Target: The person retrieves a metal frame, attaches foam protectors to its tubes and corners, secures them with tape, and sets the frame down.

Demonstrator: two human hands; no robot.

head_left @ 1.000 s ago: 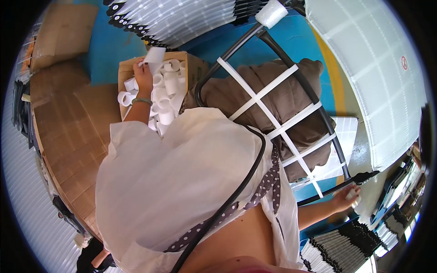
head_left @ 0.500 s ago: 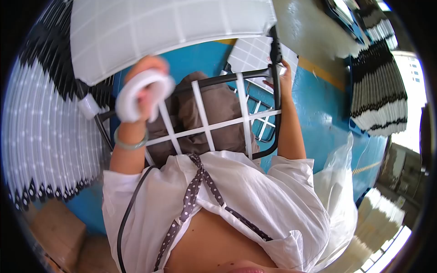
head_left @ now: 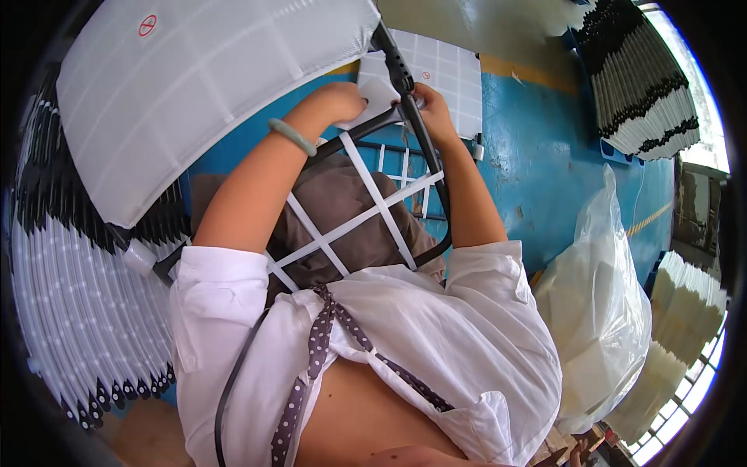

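A black metal folding frame (head_left: 424, 140) with crossed white straps (head_left: 377, 210) lies tilted over my lap, joined to a large pale panel (head_left: 210, 78) with a grid pattern. My left hand (head_left: 340, 103), with a green bangle on its wrist, is closed around a roll of white wrapping material (head_left: 378, 96) beside the frame's upper joint. Across that joint, my right hand (head_left: 433, 115) has its fingers curled at the black tube, on a bit of white material. What its fingertips grip is partly hidden. A white wrap (head_left: 140, 258) covers the frame's lower left corner.
Another panel (head_left: 459, 82) and strapped frame lie on the blue floor beyond. Folded frames stand stacked at left (head_left: 85, 303) and on a pallet at far right (head_left: 642, 86). A clear plastic bag (head_left: 599, 311) sits by my right side.
My left hand has moved right and away from my body, bringing the white roll to the joint by my right hand. The frame and panel have shifted left in view.
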